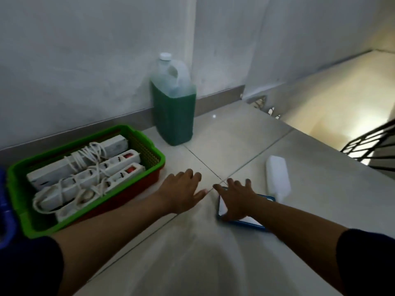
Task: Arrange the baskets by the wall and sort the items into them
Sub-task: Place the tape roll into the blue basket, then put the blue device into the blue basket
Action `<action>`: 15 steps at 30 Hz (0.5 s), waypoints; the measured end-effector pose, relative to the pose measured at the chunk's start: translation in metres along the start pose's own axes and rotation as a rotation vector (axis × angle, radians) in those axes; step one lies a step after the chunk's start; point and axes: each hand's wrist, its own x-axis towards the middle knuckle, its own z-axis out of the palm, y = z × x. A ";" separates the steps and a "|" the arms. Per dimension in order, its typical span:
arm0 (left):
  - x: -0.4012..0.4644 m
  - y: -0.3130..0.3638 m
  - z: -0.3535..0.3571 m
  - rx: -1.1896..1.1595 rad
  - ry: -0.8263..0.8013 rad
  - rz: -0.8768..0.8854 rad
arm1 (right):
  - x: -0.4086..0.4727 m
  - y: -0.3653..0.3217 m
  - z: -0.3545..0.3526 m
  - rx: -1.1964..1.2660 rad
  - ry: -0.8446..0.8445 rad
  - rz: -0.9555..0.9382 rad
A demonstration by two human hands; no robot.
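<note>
A green basket [149,144] stacked on a red basket [136,189] sits by the wall at the left, filled with white power strips [89,176] and their coiled cords. My left hand [183,191] hovers open over the floor just right of the baskets, touching nothing. My right hand [237,199] lies spread on a flat blue-edged white item [252,221] on the tiles. A white plastic bottle [277,178] lies on its side just beyond that item. A blue basket edge [6,210] shows at the far left.
A large jug of green liquid [174,112] with a white cap stands against the wall. To the right the floor ends at a stairwell with a black railing [372,144]. Pale floor tiles [224,146] lie between the jug and my hands.
</note>
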 end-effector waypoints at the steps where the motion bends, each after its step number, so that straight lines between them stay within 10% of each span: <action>1: 0.004 0.007 0.007 -0.012 -0.037 0.004 | -0.003 0.012 0.011 -0.013 -0.038 0.033; 15: 0.031 0.032 0.053 -0.243 -0.303 -0.075 | -0.009 0.069 0.065 0.097 -0.071 0.090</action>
